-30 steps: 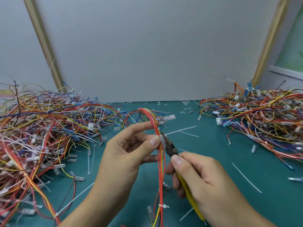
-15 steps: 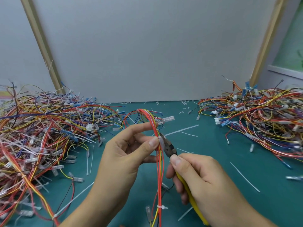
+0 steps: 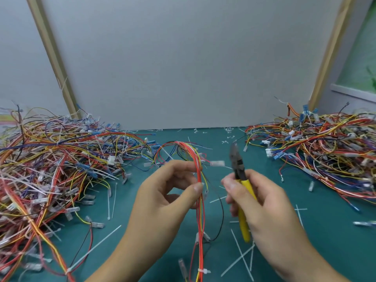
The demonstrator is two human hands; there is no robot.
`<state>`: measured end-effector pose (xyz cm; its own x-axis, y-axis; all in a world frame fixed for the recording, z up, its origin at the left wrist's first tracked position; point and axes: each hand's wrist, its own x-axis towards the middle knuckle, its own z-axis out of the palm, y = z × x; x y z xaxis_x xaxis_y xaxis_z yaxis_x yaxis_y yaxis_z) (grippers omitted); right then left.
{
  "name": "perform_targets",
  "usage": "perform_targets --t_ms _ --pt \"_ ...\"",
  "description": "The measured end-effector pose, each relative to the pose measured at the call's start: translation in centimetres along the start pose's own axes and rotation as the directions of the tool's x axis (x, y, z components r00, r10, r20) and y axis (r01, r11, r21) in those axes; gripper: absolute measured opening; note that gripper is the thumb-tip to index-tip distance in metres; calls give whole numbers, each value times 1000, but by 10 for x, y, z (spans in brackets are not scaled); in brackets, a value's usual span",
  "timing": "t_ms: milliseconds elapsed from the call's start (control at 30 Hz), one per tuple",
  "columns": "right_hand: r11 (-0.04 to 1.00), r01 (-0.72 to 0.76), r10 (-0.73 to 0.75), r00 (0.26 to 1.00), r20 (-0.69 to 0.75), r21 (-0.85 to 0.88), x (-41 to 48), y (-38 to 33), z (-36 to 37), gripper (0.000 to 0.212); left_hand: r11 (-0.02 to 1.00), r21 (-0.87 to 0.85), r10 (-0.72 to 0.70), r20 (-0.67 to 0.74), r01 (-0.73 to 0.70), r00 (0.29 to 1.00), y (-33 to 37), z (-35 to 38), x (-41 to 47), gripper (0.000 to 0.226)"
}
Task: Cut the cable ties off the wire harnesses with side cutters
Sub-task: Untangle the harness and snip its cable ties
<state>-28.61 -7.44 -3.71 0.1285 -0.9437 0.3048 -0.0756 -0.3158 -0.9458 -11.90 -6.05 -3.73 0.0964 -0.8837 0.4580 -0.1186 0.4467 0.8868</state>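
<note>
Teal counter [image 3: 335, 251] stretched under your hands. Nearest you, one white plastic cable tie [image 3: 204, 271] still ringed the red-and-yellow wire harness [image 3: 200, 220], which your left hand [image 3: 162, 202] pinched between thumb and forefinger. Your right hand [image 3: 264, 204], curled round the yellow-handled side cutters [image 3: 241, 180], had drawn them off the bundle to the right, blades apart from the wires. That cut looked finished, and the lower tie likely came next. Beyond lay tangled multicoloured wire piles [image 3: 50, 169].
</note>
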Motion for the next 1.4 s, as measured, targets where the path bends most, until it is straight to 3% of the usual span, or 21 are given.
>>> perform_targets --t_ms 100,167,267,367,467,533,567,633,733,867,1100,1233,1400 --pt "996 82 -80 993 -84 22 3 -3 -6 19 952 271 126 91 -146 988 0 3 -4 23" --pt "995 102 -101 990 -99 8 5 -5 -9 22 904 343 203 181 -256 962 0 4 -6 25" --pt "995 100 -100 995 -32 7 7 -4 -11 21 806 439 279 309 -397 909 -6 5 -7 26" --pt "996 76 -79 994 74 42 6 3 -6 12 707 533 262 412 -464 873 -10 3 -8 26" --pt "996 89 -91 992 90 27 4 8 -4 8 810 434 197 432 -394 880 -10 4 -8 24" --pt "995 102 -102 992 72 -3 2 10 -3 11 934 299 97 321 -198 942 -7 5 -7 13" --pt "994 106 -105 992 70 -10 1 11 -2 12 973 216 27 239 -80 971 -6 5 -5 19" --pt "992 121 -118 989 87 -31 -3 11 1 12 994 43 -107 124 102 987 -6 2 -1 25" --pt "970 191 -171 976 138 -149 -9 11 6 22 969 -94 -224 67 230 972 -4 0 3 28" --pt "899 298 -248 950 190 -321 -13 14 8 16 956 -113 -265 55 270 963 -8 -1 4 22" --pt "989 144 -142 988 64 -25 -8 16 5 14 972 -108 -199 86 208 976 -8 -2 5 23" --pt "983 162 -164 986 -23 -82 -7 18 2 14 987 -31 -151 104 155 983 -8 2 2 23" --pt "971 150 -149 989 24 -185 -6 22 3 14 993 33 -114 169 110 979 -6 5 -1 27"
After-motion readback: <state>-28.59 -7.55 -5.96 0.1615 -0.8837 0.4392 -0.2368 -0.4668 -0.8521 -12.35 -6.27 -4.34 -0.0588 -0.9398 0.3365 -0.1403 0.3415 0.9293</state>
